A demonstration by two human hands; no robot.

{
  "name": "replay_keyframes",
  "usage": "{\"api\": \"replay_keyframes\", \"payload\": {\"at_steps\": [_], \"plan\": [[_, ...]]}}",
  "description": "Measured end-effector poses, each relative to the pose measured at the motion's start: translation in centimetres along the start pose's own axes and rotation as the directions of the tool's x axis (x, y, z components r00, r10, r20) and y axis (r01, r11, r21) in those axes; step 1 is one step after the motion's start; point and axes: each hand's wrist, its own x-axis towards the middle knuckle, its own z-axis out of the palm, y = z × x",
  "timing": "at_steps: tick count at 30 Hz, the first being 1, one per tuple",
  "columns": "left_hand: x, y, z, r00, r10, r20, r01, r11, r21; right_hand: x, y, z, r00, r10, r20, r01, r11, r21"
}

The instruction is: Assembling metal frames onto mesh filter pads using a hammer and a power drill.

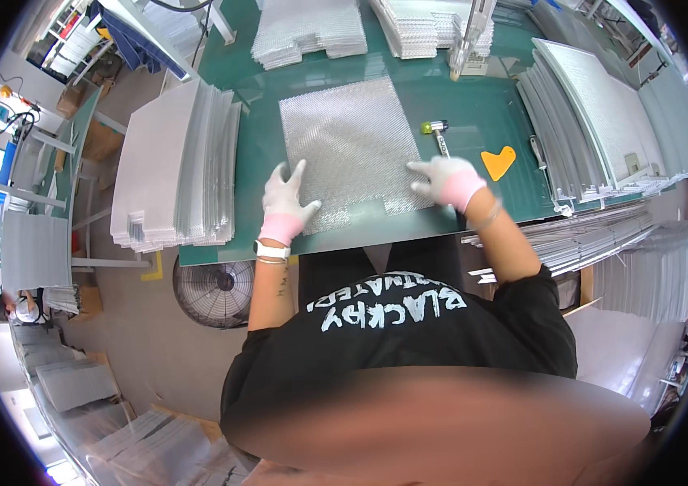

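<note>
Left hand: your white-gloved fingers are spread apart, thumb held out toward the right, over the near left part of the sheet; you grip nothing.
Right hand: your fingers are also apart, tips pointing left over the sheet's right edge; how hard they press, I cannot tell.
Sheet: silvery, textured, lying flat between your two sets of fingers and reaching well beyond them; its near edge is notched.
Table: green, under the sheet and below your fingers.
Mallet: green-headed, just beyond your right fingers, its handle running back toward them.
Scraper: yellow, flat, right of your right fingers.
White-handled tool: farther right than the scraper.
Left stack: pale panels, left of your left fingers, apart from them.
Right stack: similar panels, well right of your right fingers.
Back stacks: two piles of textured sheets, well beyond your fingers.
Wristband: white, behind your left fingers.
Fan: round, grilled, lower than the table, on the near left side of your left fingers.
</note>
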Motion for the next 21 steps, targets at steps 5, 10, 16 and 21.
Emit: {"api": "replay_keyframes", "payload": {"at_steps": [5, 10, 16, 21], "plan": [[1.0, -1.6, 0.8, 0.931, 0.271, 0.244, -0.299, 0.951, 0.083, 10.5, 11.7, -5.4, 0.877, 0.284, -0.388, -0.299, 0.954, 0.024], [-4.2, 2.3, 0.3, 0.946, 0.221, 0.236, -0.263, 0.951, 0.165, 15.8, 20.9, -4.4, 0.547, 0.198, -0.813, -0.488, 0.865, -0.118], [-10.2, 6.1, 0.4, 0.925, 0.213, -0.315, -0.199, 0.977, 0.076, 14.9, 21.2, -5.0, 0.656, 0.07, -0.751, -0.451, 0.835, -0.316], [-9.6, 7.4, 1.1, 0.963, 0.265, 0.041, -0.192, 0.79, -0.583, 10.5, 16.7, -4.3, 0.564, -0.103, -0.819, -0.093, 0.978, -0.188]]}}
